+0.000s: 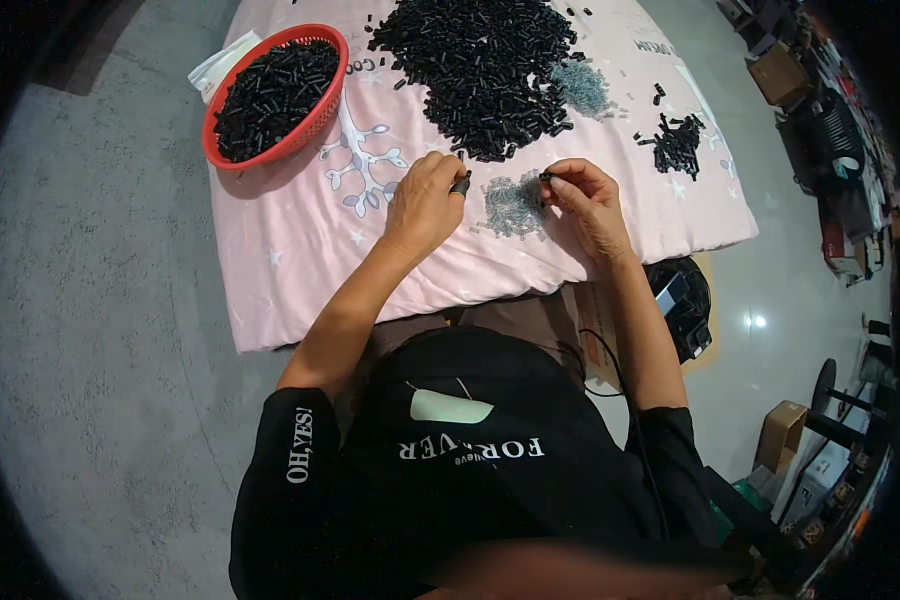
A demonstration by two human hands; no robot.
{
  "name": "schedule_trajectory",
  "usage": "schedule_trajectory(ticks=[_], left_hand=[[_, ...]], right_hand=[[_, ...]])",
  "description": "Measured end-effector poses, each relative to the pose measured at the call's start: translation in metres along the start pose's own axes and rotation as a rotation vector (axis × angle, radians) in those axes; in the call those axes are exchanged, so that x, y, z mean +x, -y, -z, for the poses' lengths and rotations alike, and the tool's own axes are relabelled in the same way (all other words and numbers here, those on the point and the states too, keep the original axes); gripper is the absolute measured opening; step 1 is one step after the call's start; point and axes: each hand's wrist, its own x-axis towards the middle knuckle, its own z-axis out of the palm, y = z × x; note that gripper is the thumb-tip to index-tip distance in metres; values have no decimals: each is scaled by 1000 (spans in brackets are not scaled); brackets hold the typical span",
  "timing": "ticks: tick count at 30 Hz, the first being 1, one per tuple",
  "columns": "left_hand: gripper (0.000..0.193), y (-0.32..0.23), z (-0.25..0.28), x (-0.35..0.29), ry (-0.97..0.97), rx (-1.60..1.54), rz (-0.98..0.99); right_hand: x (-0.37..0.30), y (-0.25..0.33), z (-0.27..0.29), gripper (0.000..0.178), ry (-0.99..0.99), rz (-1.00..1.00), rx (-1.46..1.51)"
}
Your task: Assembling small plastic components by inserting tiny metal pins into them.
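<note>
Black piece (459, 186) seemingly in pinch of left hand (425, 200); small dark piece (546, 178) at closed fingertips of right hand (590, 205). Between hands, clear parts (513, 208) on pink cloth (290, 285). Beyond, large black heap (480, 70); farther left, well-filled red basket (317, 124). Could lose piece through loose pinch; could scatter clear parts or mix them into heap with careless sweep.

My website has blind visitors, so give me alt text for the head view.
A person's left hand and right hand each hold a small black piece above a pink cloth, with a pile of pale parts between them. Beyond lies a large heap of black pieces, with a red basket full of more at left.
</note>
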Motion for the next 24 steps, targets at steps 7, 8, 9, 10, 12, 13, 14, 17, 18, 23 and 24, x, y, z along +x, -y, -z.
schedule_trajectory(ticks=[7,8,9,10,12,13,14,17,18,23,24], left_hand=[[17,-4,1,1,-12,-58,-26],[19,-6,0,1,-27,-79,-98],[19,-7,0,2,-27,-80,-97],[20,-10,-1,2,4,-89,-123],[21,-10,-2,3,36,-98,-149],[20,-10,-2,3,59,-72,-164],[19,-9,-3,3,82,-46,-180],[18,-10,-3,3,85,-17,-152],[18,-10,-3,3,87,-17,-152],[20,-11,-1,2,128,12,-96],[20,-12,-2,1,128,13,-96]], right_hand=[[-1,1,-2,13,-20,1,7],[0,2,-2,13,-16,-6,13],[0,2,-2,13,-12,-12,20],[0,2,-2,13,-12,-13,20],[0,2,-3,12,-17,-17,41],[0,2,-4,12,-17,-18,42],[-1,3,-5,12,-19,-19,33],[-2,3,-6,12,-23,-20,24],[-1,3,-6,12,-23,-19,22],[0,2,-2,12,-11,-22,11],[0,2,-3,13,-14,-29,-11]])
